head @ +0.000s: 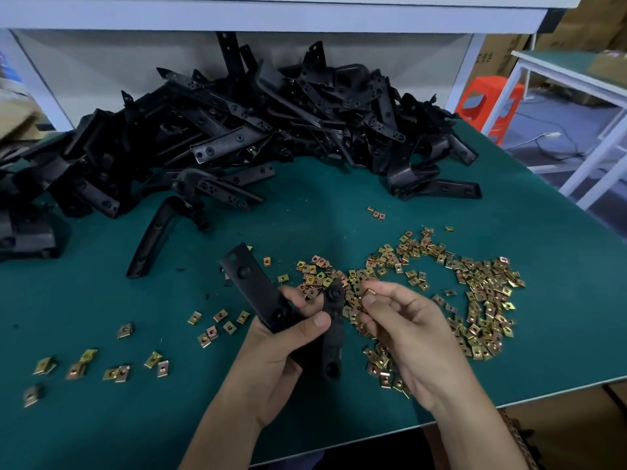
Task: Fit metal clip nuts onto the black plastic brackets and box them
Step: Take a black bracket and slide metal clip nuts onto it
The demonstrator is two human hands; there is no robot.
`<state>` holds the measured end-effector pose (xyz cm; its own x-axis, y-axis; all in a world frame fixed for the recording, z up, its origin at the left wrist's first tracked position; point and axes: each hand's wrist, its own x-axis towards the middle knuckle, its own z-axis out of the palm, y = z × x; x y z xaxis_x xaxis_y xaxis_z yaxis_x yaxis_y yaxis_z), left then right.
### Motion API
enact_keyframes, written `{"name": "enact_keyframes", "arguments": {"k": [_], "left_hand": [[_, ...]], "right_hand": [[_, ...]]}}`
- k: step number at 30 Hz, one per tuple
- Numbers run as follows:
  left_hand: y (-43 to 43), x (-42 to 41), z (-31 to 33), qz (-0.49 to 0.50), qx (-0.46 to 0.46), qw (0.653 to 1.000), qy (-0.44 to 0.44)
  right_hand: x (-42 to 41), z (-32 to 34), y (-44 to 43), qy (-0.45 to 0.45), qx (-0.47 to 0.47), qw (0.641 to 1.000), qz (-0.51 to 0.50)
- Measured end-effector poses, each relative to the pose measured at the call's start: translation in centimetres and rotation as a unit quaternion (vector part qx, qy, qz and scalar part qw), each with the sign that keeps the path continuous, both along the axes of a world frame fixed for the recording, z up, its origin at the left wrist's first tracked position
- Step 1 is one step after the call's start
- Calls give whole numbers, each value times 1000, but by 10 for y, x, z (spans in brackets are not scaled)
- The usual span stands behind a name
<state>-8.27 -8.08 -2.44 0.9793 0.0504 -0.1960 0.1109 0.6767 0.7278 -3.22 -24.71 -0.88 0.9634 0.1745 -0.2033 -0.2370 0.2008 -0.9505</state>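
A left hand grips an angled black plastic bracket above the green-topped table; the right hand pinches a small brass-coloured metal clip nut just beside it; loose nuts lie scattered near, heaped brackets behind.

green-topped bench | white shelf above | orange stool, cardboard boxes, white rack right

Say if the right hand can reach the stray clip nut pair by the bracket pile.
Probably yes: only bare mat lies between right hand and that pair, though it pinches one clip nut.
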Motion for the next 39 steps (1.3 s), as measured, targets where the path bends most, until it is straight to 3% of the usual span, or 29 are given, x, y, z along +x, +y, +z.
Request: {"name": "enact_keyframes", "arguments": {"k": [12, 20, 39], "left_hand": [[1, 2, -5, -5, 1, 1000, -11], [2, 4, -1, 7, 2, 1000, -6], [4, 6, -7, 29, -16, 999, 5]], "right_hand": [[-7, 1, 6, -17, -13, 999, 26], [-8, 1, 11, 72, 32, 997, 11], [-14, 11, 20, 65, 38, 996, 48]]}}
